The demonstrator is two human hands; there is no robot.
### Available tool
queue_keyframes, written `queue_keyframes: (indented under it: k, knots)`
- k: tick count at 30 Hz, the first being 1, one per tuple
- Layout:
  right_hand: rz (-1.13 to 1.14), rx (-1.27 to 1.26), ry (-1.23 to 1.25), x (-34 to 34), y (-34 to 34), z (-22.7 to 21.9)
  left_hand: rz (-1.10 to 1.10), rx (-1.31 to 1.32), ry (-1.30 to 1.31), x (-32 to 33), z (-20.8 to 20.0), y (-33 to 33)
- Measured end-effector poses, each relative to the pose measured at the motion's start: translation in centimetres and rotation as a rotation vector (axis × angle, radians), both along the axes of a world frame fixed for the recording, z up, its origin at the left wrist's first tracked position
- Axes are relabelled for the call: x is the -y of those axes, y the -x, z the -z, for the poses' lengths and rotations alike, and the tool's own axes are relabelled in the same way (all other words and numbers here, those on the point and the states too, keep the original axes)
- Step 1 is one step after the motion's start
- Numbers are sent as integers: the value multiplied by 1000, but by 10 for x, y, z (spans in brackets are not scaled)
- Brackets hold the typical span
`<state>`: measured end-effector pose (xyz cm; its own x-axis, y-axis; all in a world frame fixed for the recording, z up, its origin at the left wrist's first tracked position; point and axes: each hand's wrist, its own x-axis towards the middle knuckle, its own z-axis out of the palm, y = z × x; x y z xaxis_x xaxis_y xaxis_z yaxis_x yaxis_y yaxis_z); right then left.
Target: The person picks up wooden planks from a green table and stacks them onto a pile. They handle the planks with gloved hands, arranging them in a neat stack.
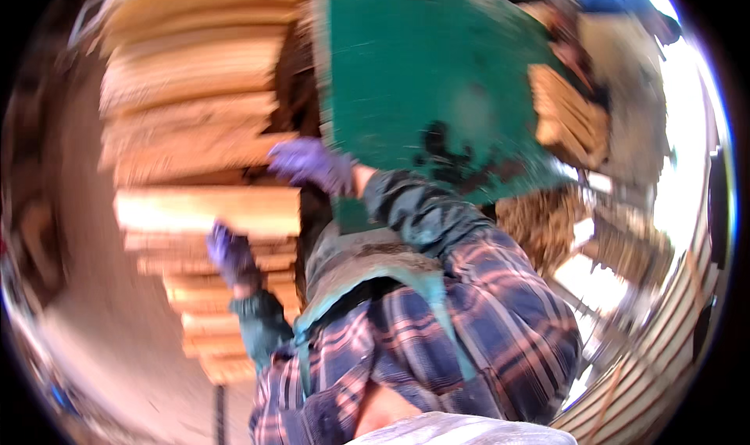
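Both my hands wear purple gloves and are blurred by motion. My left hand (230,253) is over the near part of a long row of stacked wooden boards (207,210), its fingertips at the edge of a bright, pale board. Its fingers look stretched out; I see nothing held in them. Farther off and to the right, my right hand (312,164) reaches left across the corner of a green tabletop (422,62) towards the ends of the boards. Its fingers look apart, with nothing visible in them. Whether either hand touches the wood I cannot tell.
At the far right, another person (574,46) has a hand by a small bundle of wooden pieces (570,117) on the green top's edge. Dark stains (449,148) mark that top. More stacked wood (539,222) stands at right, below it. A pale floor (101,343) lies left.
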<state>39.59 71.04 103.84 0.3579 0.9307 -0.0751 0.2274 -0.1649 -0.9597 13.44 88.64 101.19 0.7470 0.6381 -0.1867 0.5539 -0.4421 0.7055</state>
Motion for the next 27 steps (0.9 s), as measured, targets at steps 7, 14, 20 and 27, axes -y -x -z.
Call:
queue_keyframes:
  k: [7, 14, 20, 27]
  knots:
    - [698, -985, 67, 115, 3, -57, -90, 363, 744, 32, -105, -122]
    - [1521, -818, -253, 288, -30, -37, 602, 291, 429, -5, -17, -373]
    - [2182, -485, -243, 615, -57, -40, 836, 294, -623, 206, -112, -488]
    - [1957, 896, 478, 731, -152, -85, 1205, 507, -465, 458, -160, -602]
